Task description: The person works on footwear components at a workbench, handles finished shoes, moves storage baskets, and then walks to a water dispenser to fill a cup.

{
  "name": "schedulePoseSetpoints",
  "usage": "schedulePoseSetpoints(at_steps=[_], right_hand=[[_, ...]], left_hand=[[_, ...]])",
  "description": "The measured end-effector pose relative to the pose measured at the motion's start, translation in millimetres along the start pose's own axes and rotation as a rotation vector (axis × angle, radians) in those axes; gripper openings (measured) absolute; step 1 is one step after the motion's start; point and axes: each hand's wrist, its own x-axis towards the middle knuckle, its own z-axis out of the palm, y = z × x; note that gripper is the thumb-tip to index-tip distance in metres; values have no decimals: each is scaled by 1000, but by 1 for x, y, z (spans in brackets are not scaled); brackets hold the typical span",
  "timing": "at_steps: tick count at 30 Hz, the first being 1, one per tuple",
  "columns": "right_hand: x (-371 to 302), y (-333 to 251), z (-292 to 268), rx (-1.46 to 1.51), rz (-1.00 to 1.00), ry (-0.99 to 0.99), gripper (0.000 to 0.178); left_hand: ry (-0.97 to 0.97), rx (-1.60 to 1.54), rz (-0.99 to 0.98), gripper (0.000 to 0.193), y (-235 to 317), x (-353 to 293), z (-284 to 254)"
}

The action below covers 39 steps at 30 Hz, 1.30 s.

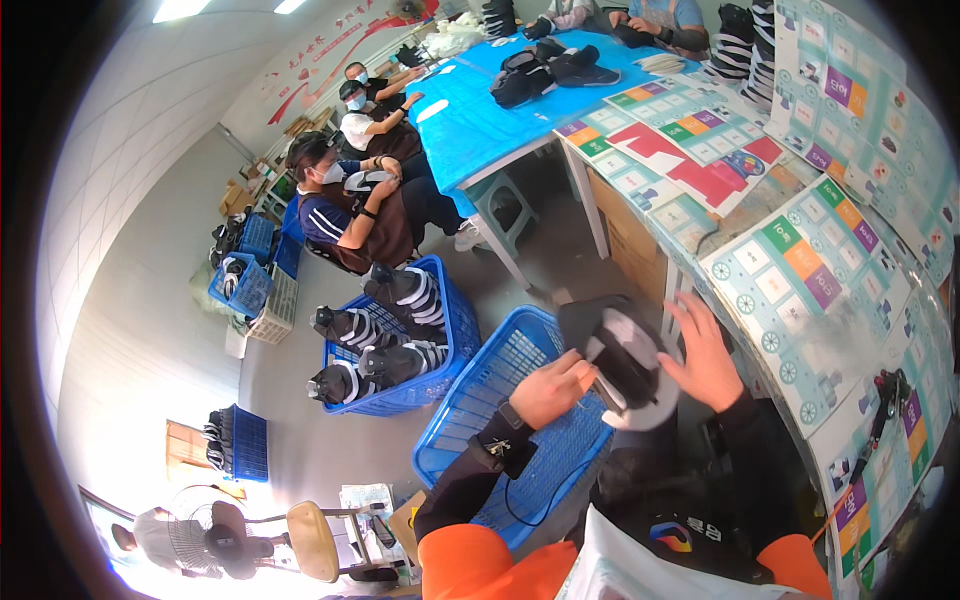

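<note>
A black and grey piece that looks like a shoe upper (632,348) is in front of me, its opening turned up and pale lining showing inside. My left hand (552,388) pinches its left edge between thumb and fingers. On the other side, my right hand (708,352) has its fingers spread, with the thumb at the edge of the upper. Below and to the left of the upper stands a blue plastic basket (440,440) with lattice walls; a thin dark cord hangs across it.
Another blue basket (460,310) holds stacked black-and-white uppers (400,365). A worktable (770,300) covered with printed sheets runs along my right. Beyond is a blue-topped table (460,130) with dark uppers (550,75); co-workers sit around it. A fan (225,535) stands lower left.
</note>
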Motion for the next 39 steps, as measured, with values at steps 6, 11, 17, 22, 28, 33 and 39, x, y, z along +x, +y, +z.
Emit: schedulePoseSetpoints(at_steps=[6,11,17,22,28,33,39], right_hand=[[-43,63,26,202,330,-244,48],[-73,37,19,162,257,126,46],[-89,3,-3,188,209,184,45],[-102,2,-24,428,265,84,42],[-125,13,-9,560,388,142,22],[-136,27,-10,710,503,25,12],[-131,60,-30,1157,881,-405,11]], left_hand=[[151,-479,126,44,48,9,36],[391,-893,-382,47,97,27,49],[503,-854,-520,28,110,26,71],[547,-925,-434,21,105,18,58],[551,-1030,-522,10,121,26,75],[353,-1315,-741,6,125,19,89],[-74,-1988,-662,18,112,29,105]])
